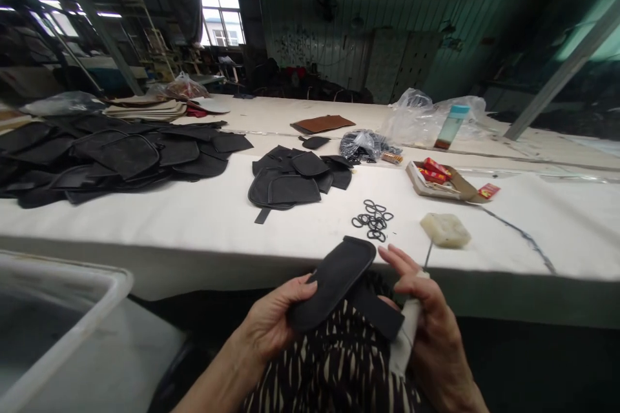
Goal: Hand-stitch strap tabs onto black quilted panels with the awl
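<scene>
My left hand (274, 316) pinches a black pouch piece (339, 281) by its near left end, above my lap. A flat black strap (378, 313) extends from under the piece toward my right hand (433, 322). That hand is closed round an awl-like tool (407, 335) with a whitish wrapped handle, its thin metal shaft pointing up and away. Its index and middle fingers stretch toward the far right end of the piece; whether they touch it I cannot tell. Just beyond lie several black rings (372, 219) and a yellowish wax-like block (445, 230).
Black pouch pieces lie in a small pile (290, 187) and a large heap (121, 155) on the white-covered table (203, 219). An open carton (431, 184) holds red packets. Behind are a bottle (451, 127) and plastic bags (411, 116). A white bin (97, 310) stands at my left.
</scene>
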Motion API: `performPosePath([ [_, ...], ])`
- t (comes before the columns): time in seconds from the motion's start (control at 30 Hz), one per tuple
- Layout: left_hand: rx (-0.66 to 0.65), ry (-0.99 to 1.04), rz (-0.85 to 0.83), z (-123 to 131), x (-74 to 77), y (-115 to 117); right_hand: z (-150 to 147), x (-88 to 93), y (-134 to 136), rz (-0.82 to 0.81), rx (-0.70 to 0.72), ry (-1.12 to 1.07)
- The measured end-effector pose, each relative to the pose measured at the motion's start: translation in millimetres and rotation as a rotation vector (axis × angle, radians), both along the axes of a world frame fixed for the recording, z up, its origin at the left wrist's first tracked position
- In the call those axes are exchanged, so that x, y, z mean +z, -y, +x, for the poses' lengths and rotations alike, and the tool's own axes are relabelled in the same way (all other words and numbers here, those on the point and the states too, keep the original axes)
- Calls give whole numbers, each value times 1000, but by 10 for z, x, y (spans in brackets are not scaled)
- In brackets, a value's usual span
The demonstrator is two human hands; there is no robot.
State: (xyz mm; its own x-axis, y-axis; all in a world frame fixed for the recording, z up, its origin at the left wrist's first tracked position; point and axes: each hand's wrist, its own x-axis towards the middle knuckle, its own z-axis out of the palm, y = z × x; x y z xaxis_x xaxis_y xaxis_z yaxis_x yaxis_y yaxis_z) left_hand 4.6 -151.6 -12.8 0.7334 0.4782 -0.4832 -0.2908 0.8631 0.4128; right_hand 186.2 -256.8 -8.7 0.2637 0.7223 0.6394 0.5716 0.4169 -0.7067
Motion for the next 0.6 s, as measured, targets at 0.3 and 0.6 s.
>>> performPosePath([
  [0.3, -114, -138, -157, 170, -329, 191, 105, -169, 128, -70, -8, -20],
  [0.6, -184, -220, -223, 229, -527, 218, 146, -324, 175, -199, -28, -121],
])
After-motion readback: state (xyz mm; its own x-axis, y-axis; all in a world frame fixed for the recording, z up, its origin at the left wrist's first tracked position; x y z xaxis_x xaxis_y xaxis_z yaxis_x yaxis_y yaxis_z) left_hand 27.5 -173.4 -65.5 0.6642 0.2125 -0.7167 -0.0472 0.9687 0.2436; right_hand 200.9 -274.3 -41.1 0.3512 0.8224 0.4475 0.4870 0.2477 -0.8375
